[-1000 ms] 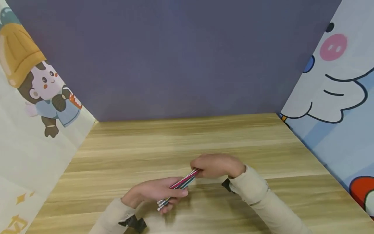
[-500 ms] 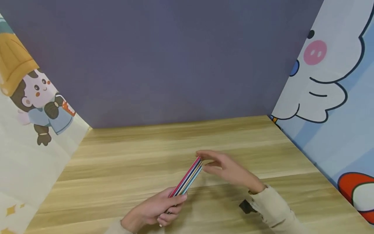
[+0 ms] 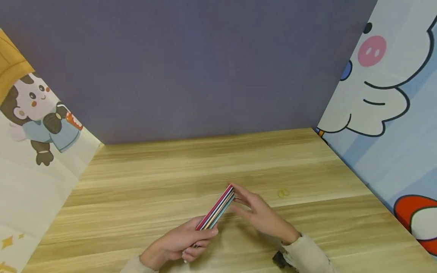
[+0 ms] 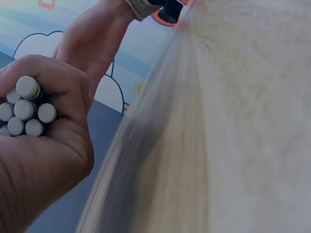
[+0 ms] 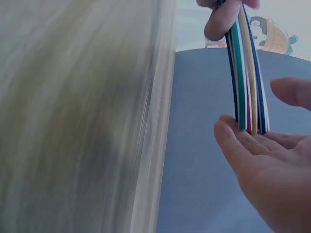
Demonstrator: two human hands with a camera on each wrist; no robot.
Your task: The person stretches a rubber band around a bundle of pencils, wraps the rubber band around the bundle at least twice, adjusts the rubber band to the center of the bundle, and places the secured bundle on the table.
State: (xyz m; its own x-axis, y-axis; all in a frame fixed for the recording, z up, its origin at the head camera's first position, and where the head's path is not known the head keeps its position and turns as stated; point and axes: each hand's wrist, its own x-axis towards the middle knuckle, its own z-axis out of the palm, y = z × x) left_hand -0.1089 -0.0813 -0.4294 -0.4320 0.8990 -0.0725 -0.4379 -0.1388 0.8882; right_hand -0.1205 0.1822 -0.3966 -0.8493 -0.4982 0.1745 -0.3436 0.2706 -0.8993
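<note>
A bundle of several pencils point(image 3: 216, 208) in pink, navy, yellow and teal slants up to the right in the head view. My left hand point(image 3: 184, 239) grips its lower part, fingers curled round it. Round white eraser ends point(image 4: 25, 109) stick out of that fist in the left wrist view. My right hand point(image 3: 261, 214) is at the upper end, fingers extended and thumb apart. In the right wrist view, the flat pencil ends point(image 5: 251, 130) meet the fingers of the right hand point(image 5: 272, 165).
Two thin yellow rings, like rubber bands point(image 3: 283, 193), lie on the wood-grain table point(image 3: 153, 170) to the right of the right hand. A dark grey panel point(image 3: 205, 76) stands at the back. Cartoon-printed walls point(image 3: 392, 159) flank both sides.
The right hand has gone from curled over the bundle's upper end to extended fingers against it. The left hand keeps its grip, with the bundle tilted more steeply. The yellow rings now show.
</note>
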